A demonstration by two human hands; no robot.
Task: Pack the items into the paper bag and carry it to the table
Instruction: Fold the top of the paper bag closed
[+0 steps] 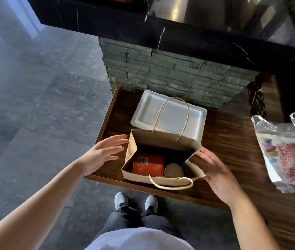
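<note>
A brown paper bag stands open on the dark wooden counter, its far handle upright and its near handle drooping over the front. Inside lie an orange box with a barcode and a round pale lid beside it. My left hand hovers just left of the bag, fingers spread, holding nothing. My right hand is open at the bag's right rim, fingertips touching or almost touching the paper.
A white foam tray lies behind the bag against a stone-clad pillar. A printed plastic bag sits at the right. A black marble ledge overhangs above. Grey stone floor spreads to the left.
</note>
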